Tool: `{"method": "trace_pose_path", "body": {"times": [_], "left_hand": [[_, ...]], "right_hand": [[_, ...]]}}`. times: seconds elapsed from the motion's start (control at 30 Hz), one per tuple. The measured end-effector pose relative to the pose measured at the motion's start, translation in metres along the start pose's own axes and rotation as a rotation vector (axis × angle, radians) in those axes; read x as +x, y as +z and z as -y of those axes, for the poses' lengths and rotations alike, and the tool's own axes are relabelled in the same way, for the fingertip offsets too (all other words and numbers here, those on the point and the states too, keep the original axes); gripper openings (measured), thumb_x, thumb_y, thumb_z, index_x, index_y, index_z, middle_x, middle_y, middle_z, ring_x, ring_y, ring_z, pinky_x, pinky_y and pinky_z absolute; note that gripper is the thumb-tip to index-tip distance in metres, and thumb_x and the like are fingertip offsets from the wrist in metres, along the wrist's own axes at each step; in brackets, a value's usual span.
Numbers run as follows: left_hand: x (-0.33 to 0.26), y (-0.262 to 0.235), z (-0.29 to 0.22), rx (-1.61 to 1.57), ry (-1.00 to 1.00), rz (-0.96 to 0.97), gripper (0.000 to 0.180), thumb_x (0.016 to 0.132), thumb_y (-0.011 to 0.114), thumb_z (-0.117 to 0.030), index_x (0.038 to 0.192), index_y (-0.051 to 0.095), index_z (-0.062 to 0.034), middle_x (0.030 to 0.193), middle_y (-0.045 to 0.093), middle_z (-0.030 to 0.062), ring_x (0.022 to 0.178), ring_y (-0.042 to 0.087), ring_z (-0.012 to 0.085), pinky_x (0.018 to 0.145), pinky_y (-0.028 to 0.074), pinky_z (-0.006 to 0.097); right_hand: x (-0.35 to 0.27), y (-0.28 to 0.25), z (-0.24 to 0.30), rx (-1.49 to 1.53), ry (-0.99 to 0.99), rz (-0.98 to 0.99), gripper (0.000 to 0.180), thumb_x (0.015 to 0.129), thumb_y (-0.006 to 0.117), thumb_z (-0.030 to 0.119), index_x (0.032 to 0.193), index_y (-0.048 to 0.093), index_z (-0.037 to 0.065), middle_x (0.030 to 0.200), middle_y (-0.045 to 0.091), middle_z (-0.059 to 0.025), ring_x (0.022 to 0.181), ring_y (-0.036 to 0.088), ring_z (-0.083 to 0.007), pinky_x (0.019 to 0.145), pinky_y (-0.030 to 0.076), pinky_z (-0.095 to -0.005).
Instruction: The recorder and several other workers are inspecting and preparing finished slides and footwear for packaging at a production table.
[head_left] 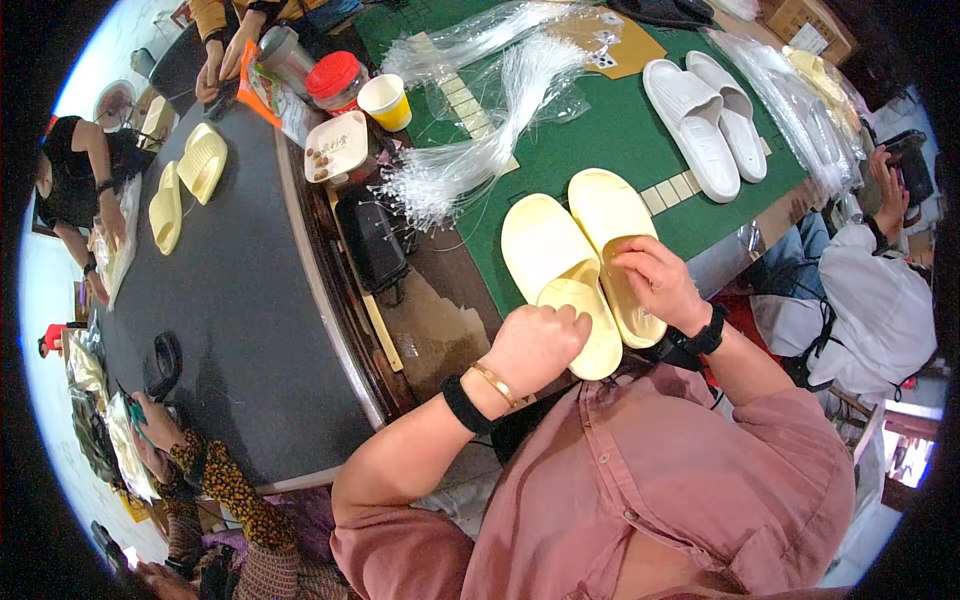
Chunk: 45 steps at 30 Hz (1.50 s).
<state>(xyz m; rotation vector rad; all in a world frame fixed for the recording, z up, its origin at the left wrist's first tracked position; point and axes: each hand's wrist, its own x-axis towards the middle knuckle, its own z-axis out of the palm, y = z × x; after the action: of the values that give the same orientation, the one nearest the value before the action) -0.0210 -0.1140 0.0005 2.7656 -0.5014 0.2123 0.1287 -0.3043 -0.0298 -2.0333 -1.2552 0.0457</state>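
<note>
A pair of pale yellow slippers lies side by side on the green mat in front of me, toes pointing away. My left hand [540, 345] is closed over the foot opening of the left slipper [545, 240]; its fingertips are hidden beneath the knuckles. Over the right slipper [610, 205] my right hand [662, 285] is closed in a pinch, the fingertips at the inner edge of its strap. Whatever either hand holds is too small or hidden to make out. Beyond them, bundles of clear plastic strands [520, 100] spread across the mat.
Light grey slippers [695, 130] sit at the far right of the green mat [600, 130], beside clear plastic bags [790, 110]. A yellow paper cup [385, 103], a red-lidded jar [335, 80] and a black case [370, 240] are at left. Co-workers work around a dark conveyor belt [230, 300] carrying yellow slippers [203, 165].
</note>
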Motion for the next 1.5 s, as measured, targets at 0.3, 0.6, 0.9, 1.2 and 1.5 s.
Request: {"method": "trace_pose_path", "body": {"times": [0.3, 0.6, 0.9, 1.2, 1.5], "left_hand": [[-0.001, 0.008, 0.006, -0.005, -0.12, 0.026, 0.005, 0.073, 0.06, -0.01, 0.074, 0.057, -0.0066, 0.068, 0.058, 0.0063, 0.061, 0.065, 0.0211, 0.052, 0.053, 0.033], [-0.001, 0.013, 0.008, -0.022, -0.15, 0.012, 0.018, 0.078, 0.068, -0.021, 0.077, 0.054, -0.0094, 0.067, 0.055, 0.0054, 0.06, 0.062, 0.0231, 0.052, 0.05, 0.035], [-0.001, 0.017, 0.007, -0.034, -0.091, 0.023, 0.019, 0.075, 0.069, -0.018, 0.086, 0.058, -0.0076, 0.073, 0.056, 0.006, 0.069, 0.062, 0.023, 0.059, 0.052, 0.035], [-0.001, 0.017, 0.006, -0.042, -0.13, 0.059, 0.03, 0.073, 0.07, -0.016, 0.099, 0.059, -0.0045, 0.079, 0.056, 0.0069, 0.076, 0.061, 0.0228, 0.065, 0.052, 0.035], [-0.002, 0.021, 0.003, 0.022, -0.14, 0.068, 0.023, 0.073, 0.066, -0.014, 0.093, 0.059, -0.004, 0.079, 0.054, 0.0069, 0.076, 0.06, 0.0229, 0.066, 0.051, 0.035]], "right_hand": [[-0.004, -0.009, 0.003, -0.012, 0.011, 0.013, 0.03, 0.077, 0.059, -0.005, 0.105, 0.062, 0.003, 0.107, 0.059, -0.014, 0.098, 0.06, -0.0326, 0.082, 0.051, -0.0375], [-0.015, -0.022, 0.003, 0.021, 0.017, -0.014, 0.033, 0.074, 0.056, -0.007, 0.105, 0.062, 0.003, 0.104, 0.057, -0.0156, 0.091, 0.06, -0.0318, 0.079, 0.051, -0.0371], [-0.004, -0.002, 0.009, -0.026, 0.012, 0.027, 0.033, 0.076, 0.056, -0.004, 0.108, 0.059, 0.001, 0.108, 0.057, -0.0173, 0.094, 0.058, -0.035, 0.082, 0.05, -0.0393], [0.005, 0.002, 0.014, -0.226, -0.036, 0.09, 0.04, 0.075, 0.055, -0.003, 0.115, 0.056, 0.0, 0.115, 0.054, -0.0183, 0.105, 0.053, -0.0372, 0.092, 0.043, -0.0438], [-0.005, -0.003, 0.012, -0.185, -0.067, 0.024, 0.035, 0.075, 0.056, -0.003, 0.109, 0.06, 0.002, 0.111, 0.057, -0.0154, 0.101, 0.056, -0.0349, 0.088, 0.047, -0.0422]]}}
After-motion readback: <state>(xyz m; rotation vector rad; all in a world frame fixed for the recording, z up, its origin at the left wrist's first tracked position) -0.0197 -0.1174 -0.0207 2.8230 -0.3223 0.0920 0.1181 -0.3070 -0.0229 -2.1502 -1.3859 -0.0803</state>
